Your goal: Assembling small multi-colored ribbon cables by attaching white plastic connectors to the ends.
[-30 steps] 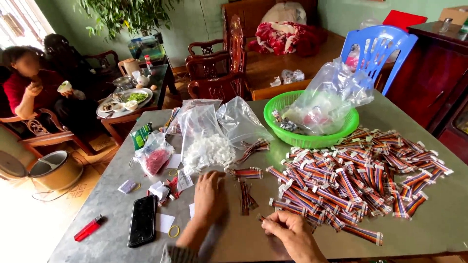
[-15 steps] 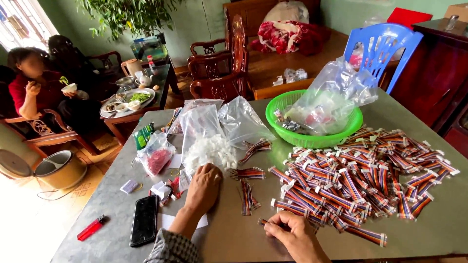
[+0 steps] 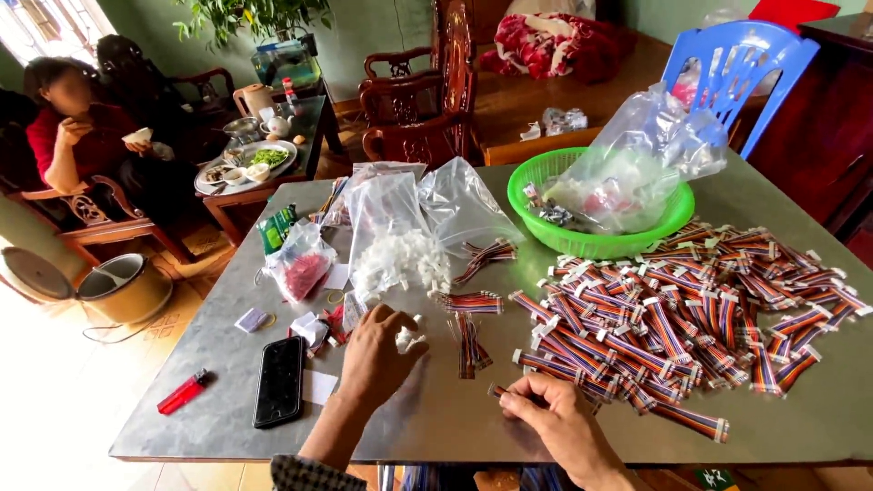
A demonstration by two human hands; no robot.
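Note:
My left hand (image 3: 377,355) rests on the grey table (image 3: 436,414), fingers curled over a few small white plastic connectors (image 3: 409,341) below a clear bag of the same white parts (image 3: 397,255). My right hand (image 3: 555,418) sits near the front edge and pinches the end of a striped ribbon cable piece (image 3: 502,391). A big heap of such multicoloured cable pieces (image 3: 691,314) covers the table to its right. Two loose bundles (image 3: 470,344) lie between my hands.
A green basket (image 3: 591,238) holds clear bags at the back. A black phone (image 3: 280,380), a red lighter (image 3: 182,393) and a bag of red parts (image 3: 302,265) lie left. A blue plastic chair (image 3: 741,68) and wooden chairs stand behind; a person sits at far left.
My left hand has shifted up and right from the table edge onto the white connectors. My right hand stays near the front with the cable piece.

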